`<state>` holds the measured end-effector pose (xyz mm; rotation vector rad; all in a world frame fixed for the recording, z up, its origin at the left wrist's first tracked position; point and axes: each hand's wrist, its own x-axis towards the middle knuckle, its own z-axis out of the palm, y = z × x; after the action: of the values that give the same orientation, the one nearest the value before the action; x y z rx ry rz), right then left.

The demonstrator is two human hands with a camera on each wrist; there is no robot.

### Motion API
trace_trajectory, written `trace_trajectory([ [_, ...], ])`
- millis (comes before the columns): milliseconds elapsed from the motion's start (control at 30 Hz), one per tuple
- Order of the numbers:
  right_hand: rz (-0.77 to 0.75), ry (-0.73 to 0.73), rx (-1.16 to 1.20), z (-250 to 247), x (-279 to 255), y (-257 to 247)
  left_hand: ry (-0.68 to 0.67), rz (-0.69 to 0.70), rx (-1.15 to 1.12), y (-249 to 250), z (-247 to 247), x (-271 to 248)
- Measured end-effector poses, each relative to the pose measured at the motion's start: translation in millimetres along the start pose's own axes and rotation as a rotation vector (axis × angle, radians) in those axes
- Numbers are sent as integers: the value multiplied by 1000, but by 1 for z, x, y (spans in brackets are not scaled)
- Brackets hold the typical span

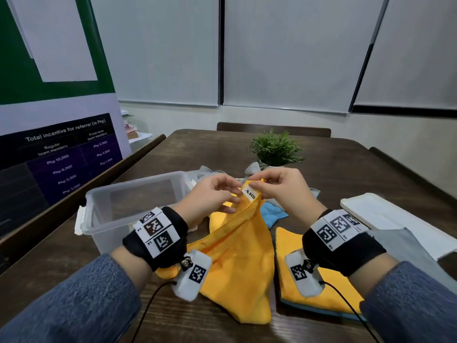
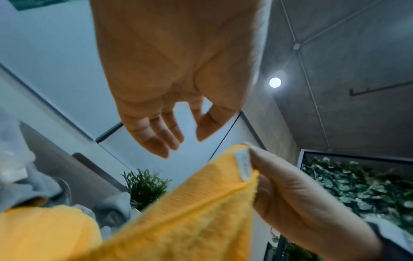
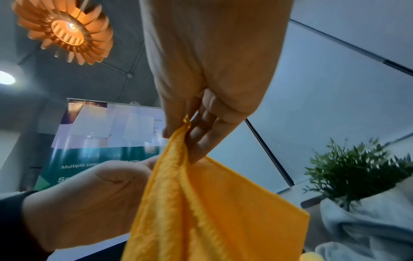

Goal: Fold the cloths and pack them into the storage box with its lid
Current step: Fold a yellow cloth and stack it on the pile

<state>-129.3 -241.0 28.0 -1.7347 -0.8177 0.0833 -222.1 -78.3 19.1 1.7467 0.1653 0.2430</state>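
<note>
While 2 hands [image 1: 215, 194] [image 1: 284, 191] pinch, 1 cloth [image 1: 237, 256] (yellow) hangs.

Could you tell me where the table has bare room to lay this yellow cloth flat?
Bare table shows right of the plant, beyond the lid, and near the front edge below the box. The middle is crowded: the folded pile, loose cloths and both hands.
</note>
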Motion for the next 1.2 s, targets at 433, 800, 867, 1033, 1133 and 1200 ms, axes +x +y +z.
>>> trace_trajectory([
  [433, -177, -209, 88, -53, -1, -39, -468, 122, 318, 0, -6, 23],
  [800, -229, -128, 78, -77, -3, -39, -546, 276, 125, 15, 10, 17],
  [867, -245, -171, 82, -75, -4, -43, -515, 353, 137, 21, 16, 17],
  [1033, -282, -211, 64, -73, -3, -49, -385, 406, 95, 37, 18, 18],
  [1133, -291, -163, 60, -77, -3, -53, -390, 385, 105, 39, 8, 18],
  [1200, -288, -85, 54, -83, -1, -54, -389, 340, 146, 37, -7, 18],
])
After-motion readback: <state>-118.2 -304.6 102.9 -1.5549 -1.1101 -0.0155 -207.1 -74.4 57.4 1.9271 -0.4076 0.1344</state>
